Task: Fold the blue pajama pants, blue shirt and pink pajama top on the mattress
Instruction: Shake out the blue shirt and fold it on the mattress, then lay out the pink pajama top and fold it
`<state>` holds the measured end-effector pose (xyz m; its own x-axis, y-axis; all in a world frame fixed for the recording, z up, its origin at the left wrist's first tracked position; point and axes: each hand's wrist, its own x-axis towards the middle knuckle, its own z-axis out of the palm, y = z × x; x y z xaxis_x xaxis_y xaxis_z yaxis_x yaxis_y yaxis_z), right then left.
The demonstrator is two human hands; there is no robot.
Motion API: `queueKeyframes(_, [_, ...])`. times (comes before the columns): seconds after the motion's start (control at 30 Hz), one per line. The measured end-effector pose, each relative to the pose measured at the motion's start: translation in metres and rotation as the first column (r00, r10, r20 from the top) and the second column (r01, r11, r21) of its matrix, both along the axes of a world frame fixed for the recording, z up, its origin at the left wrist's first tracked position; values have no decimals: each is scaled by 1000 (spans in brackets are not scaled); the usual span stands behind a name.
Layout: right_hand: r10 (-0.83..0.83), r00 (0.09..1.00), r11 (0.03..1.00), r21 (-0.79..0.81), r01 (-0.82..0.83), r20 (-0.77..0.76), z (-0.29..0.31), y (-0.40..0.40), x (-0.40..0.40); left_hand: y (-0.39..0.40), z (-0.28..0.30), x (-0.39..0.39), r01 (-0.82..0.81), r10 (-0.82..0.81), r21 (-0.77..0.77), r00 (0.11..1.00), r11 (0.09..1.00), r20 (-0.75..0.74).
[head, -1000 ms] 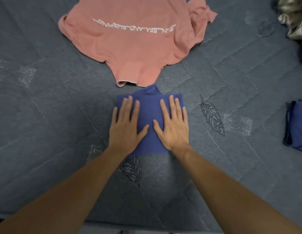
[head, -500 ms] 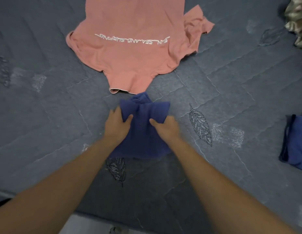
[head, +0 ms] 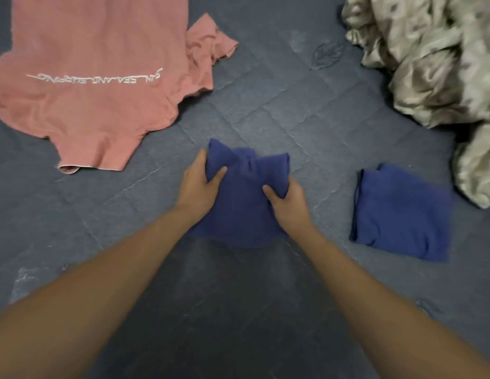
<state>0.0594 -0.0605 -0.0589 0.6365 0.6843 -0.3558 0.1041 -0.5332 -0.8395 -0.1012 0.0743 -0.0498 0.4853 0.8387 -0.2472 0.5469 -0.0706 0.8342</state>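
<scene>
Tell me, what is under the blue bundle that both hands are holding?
Only the grey mattress shows around the blue bundle. The left hand and right hand grip its sides. The patch directly beneath it is covered, so it cannot be checked.

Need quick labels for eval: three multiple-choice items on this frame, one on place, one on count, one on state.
1. Where does the pink pajama top lie?
A. far left of the mattress
B. under both hands
C. on the beige blanket

2. How many blue garments show?
A. one
B. two
C. three

3. What is the state of the blue bundle between the hands?
A. spread flat, untouched
B. gripped at both sides
C. hanging from one hand

Answers: 1 A, it lies spread at upper left; 2 B, the gripped bundle plus a folded blue garment to its right; 3 B, the left hand and right hand each pinch a side.
</scene>
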Motion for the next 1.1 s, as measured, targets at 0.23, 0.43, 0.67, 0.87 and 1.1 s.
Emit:
queueKeyframes(0.23, [-82, 979, 973, -196, 119, 189, -7, -61, 127, -42, -26, 134, 36, -33, -63, 998, 997, 50])
queueKeyframes(0.43, [214, 731, 930, -363, 49, 648, -18, -83, 134, -72, -38, 130, -65, 57, -106, 995, 992, -84])
queueKeyframes(0.67, [497, 672, 832, -522, -189, 549, -41, -63, 105, -67, -39, 94, 199, -185, 5, 918, 980, -350])
queueKeyframes(0.87, [442, 663, 882, -427, -199, 605, -23, 23, 63, 18, -36, 35, 300, -170, 315, 910, 901, -379])
queueKeyframes(1.1, [495, 717, 859, -401, -318, 491, -26, 168, -41, 144, -34, -87, 377, -92, 429, 829, 821, -552])
